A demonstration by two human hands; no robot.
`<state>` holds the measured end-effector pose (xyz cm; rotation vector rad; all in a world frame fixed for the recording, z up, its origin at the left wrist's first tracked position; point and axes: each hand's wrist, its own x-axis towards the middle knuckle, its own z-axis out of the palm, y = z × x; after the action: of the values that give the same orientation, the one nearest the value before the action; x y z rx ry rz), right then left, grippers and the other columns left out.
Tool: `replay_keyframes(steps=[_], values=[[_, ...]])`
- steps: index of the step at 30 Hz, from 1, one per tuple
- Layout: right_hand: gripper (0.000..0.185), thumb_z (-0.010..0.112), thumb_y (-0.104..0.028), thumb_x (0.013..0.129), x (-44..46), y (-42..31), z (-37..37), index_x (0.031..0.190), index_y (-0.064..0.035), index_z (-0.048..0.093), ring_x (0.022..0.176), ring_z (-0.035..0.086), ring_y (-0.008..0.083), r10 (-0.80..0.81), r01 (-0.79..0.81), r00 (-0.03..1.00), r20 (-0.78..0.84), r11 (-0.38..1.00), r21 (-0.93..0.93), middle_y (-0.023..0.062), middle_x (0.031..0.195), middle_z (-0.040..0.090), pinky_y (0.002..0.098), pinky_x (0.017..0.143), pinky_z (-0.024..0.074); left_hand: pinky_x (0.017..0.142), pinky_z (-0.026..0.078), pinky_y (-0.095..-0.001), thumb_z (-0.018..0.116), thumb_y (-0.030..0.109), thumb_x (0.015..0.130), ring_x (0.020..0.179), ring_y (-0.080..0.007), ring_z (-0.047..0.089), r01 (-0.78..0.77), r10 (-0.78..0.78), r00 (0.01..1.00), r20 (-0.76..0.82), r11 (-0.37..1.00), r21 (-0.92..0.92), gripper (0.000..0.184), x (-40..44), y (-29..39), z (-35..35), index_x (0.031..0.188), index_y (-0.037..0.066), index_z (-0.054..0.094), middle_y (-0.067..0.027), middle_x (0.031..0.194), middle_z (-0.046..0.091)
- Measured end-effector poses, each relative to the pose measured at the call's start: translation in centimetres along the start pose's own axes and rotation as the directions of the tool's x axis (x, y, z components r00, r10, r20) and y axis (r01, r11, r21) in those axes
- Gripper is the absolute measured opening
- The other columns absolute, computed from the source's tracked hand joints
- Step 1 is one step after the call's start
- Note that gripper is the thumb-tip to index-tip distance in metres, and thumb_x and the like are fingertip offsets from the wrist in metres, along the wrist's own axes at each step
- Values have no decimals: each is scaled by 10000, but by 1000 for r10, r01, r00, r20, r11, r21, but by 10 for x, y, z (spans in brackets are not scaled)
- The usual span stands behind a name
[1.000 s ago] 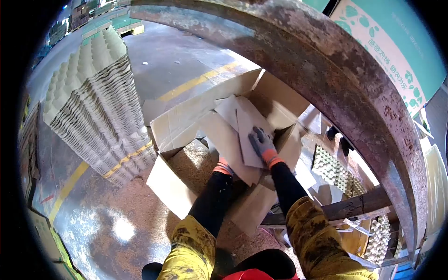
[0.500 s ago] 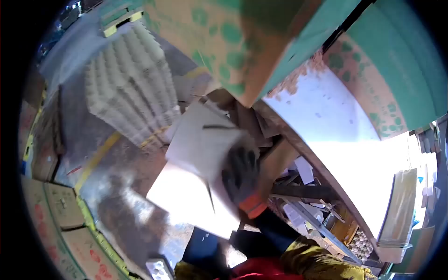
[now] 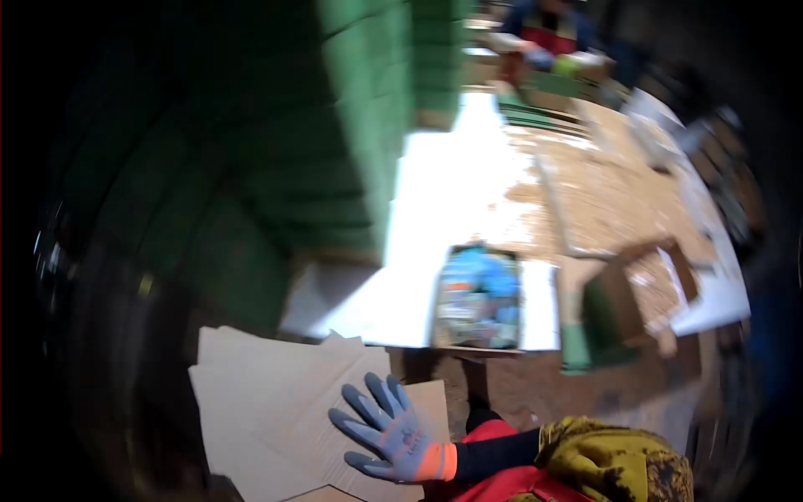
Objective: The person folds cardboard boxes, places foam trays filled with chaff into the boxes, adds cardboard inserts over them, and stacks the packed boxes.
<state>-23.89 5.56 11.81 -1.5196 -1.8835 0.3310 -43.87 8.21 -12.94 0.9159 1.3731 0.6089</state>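
My right hand [image 3: 393,435], in a grey glove with an orange cuff, lies back up with its fingers spread on a loose pile of flat brown cardboard sheets [image 3: 259,410]. The fingers point left across the top sheet and are not wrapped round anything. These sheets are fanned unevenly at the lower left, close against my body. Out of sight is my left hand. Just beyond the sheets, on a white table, stands an open box [image 3: 478,305] with blue and mixed items inside, blurred.
A tall stack of green cartons [image 3: 293,167] rises on the left. The white table [image 3: 427,217] carries brown cardboard sheets [image 3: 611,201] and a tilted open carton [image 3: 640,293] at right. Another person [image 3: 548,42] stands at the far end, hands over a box.
The view has swung from the floor and a ribbed pale stack to the table. My right hand remains on the cardboard sheets, its fingers now plainly spread.
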Motion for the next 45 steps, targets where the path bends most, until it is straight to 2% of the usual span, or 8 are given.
replay_keyframes(steps=[10,18,21,26,30,31,37,45], values=[[657,497,-486,851,-116,140,-372,1417,-178,372,1314,271,481,198,-427,860,-470,783,-453,194,1472,293,589,1089,116,935,418,-326,468,251,937,1084,-219,524,-287,169,769,616,953,97,416,-64,136,412,1304,57,494,-90,1205,567],[504,448,-456,887,-155,429,-591,1288,-159,516,1275,366,397,149,-485,816,-559,702,-521,148,1347,475,506,1078,213,926,424,-327,503,241,920,1067,-220,536,-398,311,750,584,917,23,415,0,264,766,1293,59,511,-92,1183,585],[542,456,-478,876,-204,550,-582,1334,-188,481,1283,362,377,436,-514,855,-280,782,-353,121,1384,444,488,1075,228,923,427,-328,516,237,914,1061,-220,541,-437,374,790,486,899,18,415,20,292,751,1289,60,517,-92,1175,591],[712,612,-496,800,-291,620,-571,1367,-107,425,1309,336,374,519,-648,734,-438,728,-224,159,1404,412,445,1084,257,960,428,-330,421,253,965,1134,-204,521,-555,534,757,376,829,-59,420,-92,305,632,1298,3,483,-112,1210,565],[723,625,-485,801,-279,641,-550,1365,-82,419,1312,329,373,516,-598,782,-350,779,-187,183,1401,406,448,1088,258,961,431,-312,357,295,996,1109,-202,546,-714,629,697,343,568,409,439,-126,258,549,1299,0,478,-111,1226,555],[722,623,-485,802,-262,641,-539,1366,-82,418,1312,330,372,484,-557,809,-334,812,-173,184,1400,406,447,1088,258,950,435,-298,368,339,997,1102,-198,548,-397,377,913,154,907,137,460,-126,246,546,1294,8,484,-103,1232,553],[673,577,-472,826,-172,604,-469,1386,-144,402,1338,305,346,345,-340,939,10,931,-134,143,1413,403,430,1096,242,1005,406,-331,351,339,1008,1174,-218,517,-369,354,910,214,929,32,494,-187,215,566,1338,-23,411,-151,1288,518],[910,670,-543,729,-89,561,-427,1441,-124,288,1378,192,392,145,-6,956,255,878,-478,168,1478,268,530,1112,139,1037,373,-338,370,352,995,1229,-248,469,-245,267,948,174,960,-137,535,-197,198,557,1377,-23,353,-186,1347,449]])
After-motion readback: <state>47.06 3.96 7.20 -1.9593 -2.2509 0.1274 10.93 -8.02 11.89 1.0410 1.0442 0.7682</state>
